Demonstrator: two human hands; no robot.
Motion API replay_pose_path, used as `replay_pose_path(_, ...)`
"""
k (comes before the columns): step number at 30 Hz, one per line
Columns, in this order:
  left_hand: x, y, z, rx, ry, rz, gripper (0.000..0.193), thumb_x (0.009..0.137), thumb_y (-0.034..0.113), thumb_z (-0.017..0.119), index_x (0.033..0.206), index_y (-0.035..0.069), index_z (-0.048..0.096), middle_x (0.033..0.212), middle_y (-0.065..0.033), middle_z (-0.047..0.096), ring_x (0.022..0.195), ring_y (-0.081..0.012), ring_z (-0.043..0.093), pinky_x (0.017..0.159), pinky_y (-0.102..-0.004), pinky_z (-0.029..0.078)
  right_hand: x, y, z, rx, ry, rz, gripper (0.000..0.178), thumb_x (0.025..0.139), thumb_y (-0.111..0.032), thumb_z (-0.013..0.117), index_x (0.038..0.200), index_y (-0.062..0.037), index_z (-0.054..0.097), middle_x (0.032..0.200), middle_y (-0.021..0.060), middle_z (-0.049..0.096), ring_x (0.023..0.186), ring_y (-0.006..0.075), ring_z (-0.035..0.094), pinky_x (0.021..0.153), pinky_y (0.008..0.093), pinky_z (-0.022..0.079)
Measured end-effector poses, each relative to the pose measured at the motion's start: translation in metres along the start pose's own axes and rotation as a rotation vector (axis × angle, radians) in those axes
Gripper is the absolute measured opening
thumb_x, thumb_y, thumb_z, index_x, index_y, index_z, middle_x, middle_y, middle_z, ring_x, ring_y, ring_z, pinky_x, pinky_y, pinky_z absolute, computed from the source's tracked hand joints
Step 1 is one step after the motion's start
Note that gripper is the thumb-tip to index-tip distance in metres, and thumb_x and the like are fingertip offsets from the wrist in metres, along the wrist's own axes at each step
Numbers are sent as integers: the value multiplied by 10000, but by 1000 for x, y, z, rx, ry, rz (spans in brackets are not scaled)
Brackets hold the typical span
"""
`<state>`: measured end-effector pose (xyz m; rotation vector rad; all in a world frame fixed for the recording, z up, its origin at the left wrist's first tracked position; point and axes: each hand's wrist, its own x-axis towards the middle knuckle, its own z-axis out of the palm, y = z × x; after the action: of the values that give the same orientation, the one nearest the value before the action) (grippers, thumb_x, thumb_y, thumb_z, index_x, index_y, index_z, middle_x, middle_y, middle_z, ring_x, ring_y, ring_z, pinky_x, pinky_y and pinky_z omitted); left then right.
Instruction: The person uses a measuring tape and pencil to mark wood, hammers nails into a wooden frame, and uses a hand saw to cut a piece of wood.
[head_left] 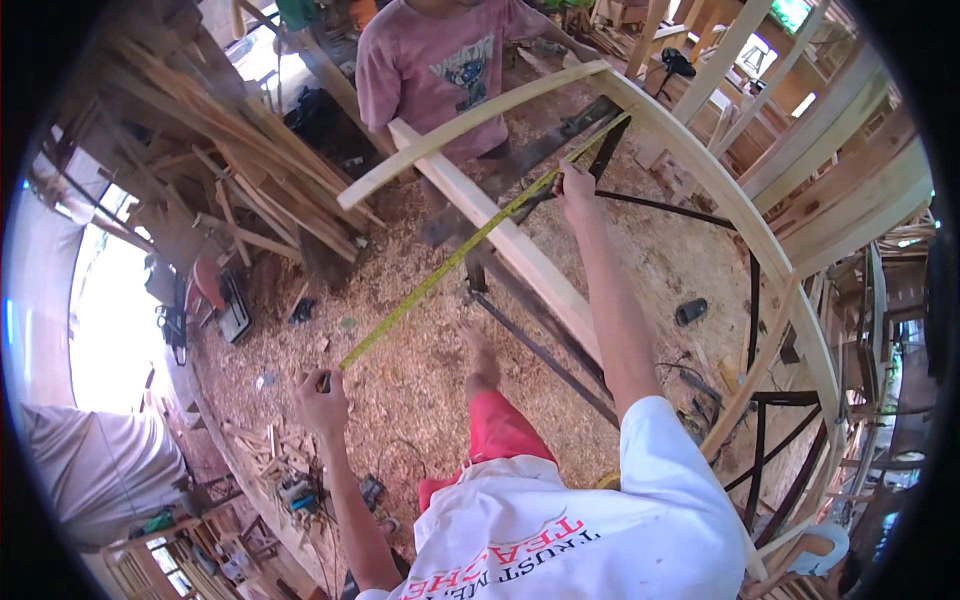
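Observation:
A yellow tape measure (pixel 430 283) is pulled out slantwise between my two hands and on past the right one to the far wooden corner. My left hand (pixel 323 402), at the lower left, is closed around its dark case. Farther off, my right hand (pixel 575 190) pinches the blade near a pale wooden beam (pixel 520 250). The blade crosses over that beam. A curved wooden strip (pixel 470 130) runs across the far end and meets a long bowed wooden rail (pixel 720 170) on the right. Dark metal stand legs (pixel 545 345) show beneath the wood.
A person in a pink shirt (pixel 440 70) stands across the beam. Wood offcuts (pixel 240 140) pile up at the far left. A power saw (pixel 235 305) lies on the shavings-covered floor (pixel 400 430). Tall boards (pixel 830 170) lean at the right, and a black cylinder (pixel 690 312) lies nearby.

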<state>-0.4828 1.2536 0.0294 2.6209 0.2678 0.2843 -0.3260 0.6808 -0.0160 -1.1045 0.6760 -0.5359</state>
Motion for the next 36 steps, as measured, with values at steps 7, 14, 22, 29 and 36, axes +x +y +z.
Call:
replay_pose_path(7, 165, 112, 93, 79, -26, 34, 259, 812, 361, 774, 879, 111, 771, 981, -63, 678, 969, -303, 643, 787, -455, 502, 193, 15, 75, -39, 168, 31, 165, 986, -166, 651, 864, -57, 633, 590, 4, 515, 461, 125, 499, 439, 277, 406)
replay_pose_path(14, 242, 153, 143, 97, -56, 5, 274, 814, 365, 774, 936, 119, 774, 1009, -65, 684, 996, -286, 641, 832, -425, 500, 267, 5, 105, -122, 100, 32, 143, 960, -154, 660, 907, -21, 654, 632, 19, 550, 496, 125, 528, 448, 281, 395)
replay_pose_path(22, 277, 137, 165, 50, -106, -38, 228, 814, 353, 770, 906, 145, 780, 906, -68, 692, 903, -312, 662, 768, -438, 515, 289, 23, 118, -154, 211, 23, 132, 977, -151, 617, 973, -23, 646, 684, 19, 542, 534, 134, 513, 478, 312, 403)
replay_pose_path(29, 278, 134, 176, 117, -39, 72, 201, 801, 317, 785, 897, 140, 775, 897, -67, 660, 910, -310, 630, 770, -445, 507, 237, 1, 94, -285, 261, -3, 107, 991, -99, 579, 947, -10, 618, 691, 19, 511, 543, 114, 476, 489, 306, 369)
replay_pose_path(36, 263, 125, 190, 143, -59, 67, 239, 818, 294, 789, 921, 80, 766, 918, -100, 657, 922, -323, 629, 797, -428, 501, 190, -14, 121, -203, -93, -205, 54, 982, -80, 600, 981, -27, 600, 717, 11, 524, 624, 92, 472, 576, 271, 386)
